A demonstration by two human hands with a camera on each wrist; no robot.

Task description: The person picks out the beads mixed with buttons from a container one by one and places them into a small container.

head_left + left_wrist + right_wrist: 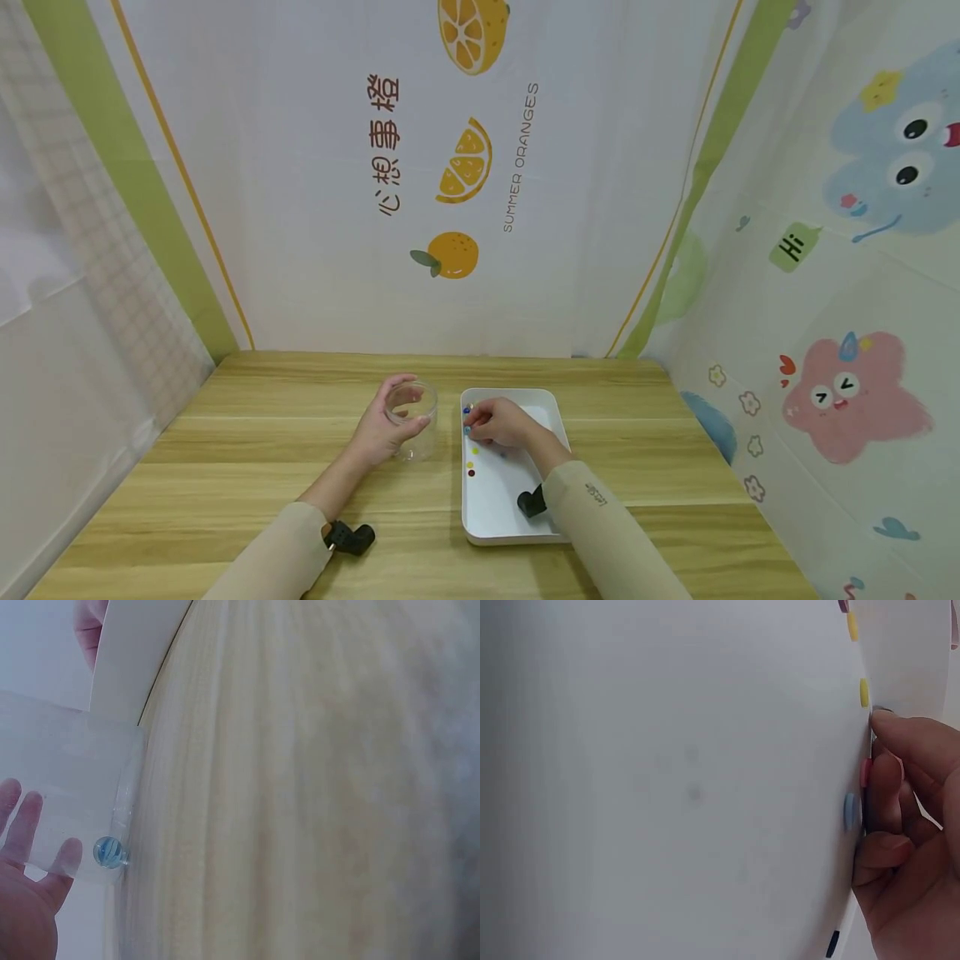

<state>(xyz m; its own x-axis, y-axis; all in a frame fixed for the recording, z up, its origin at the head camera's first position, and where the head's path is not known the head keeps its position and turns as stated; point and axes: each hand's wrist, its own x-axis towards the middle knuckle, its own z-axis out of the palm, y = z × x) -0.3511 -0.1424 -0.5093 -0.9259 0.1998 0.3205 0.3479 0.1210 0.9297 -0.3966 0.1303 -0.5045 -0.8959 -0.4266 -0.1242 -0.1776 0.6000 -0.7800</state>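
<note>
My left hand (384,425) holds a clear plastic jar (420,437) by its side, thumb in front and fingers behind. The jar stands upright on the table, left of a white tray (510,521). A clear glass marble with blue swirls (110,853) lies at the jar's bottom. Over the tray's left side, my right hand (504,422) has its fingers curled. Its fingertips pinch a small bluish marble (467,431), mostly hidden by them. Small flat pieces lie near that wall: yellow (864,693), pink (866,772), light blue (850,811) and black (833,944).
A dark red piece (471,472) sits lower along the tray's left wall. The wooden table (262,450) meets a printed cloth (322,292) at its back edge and another (750,375) on the right. Black wrist cameras (352,538) are strapped at both sleeves.
</note>
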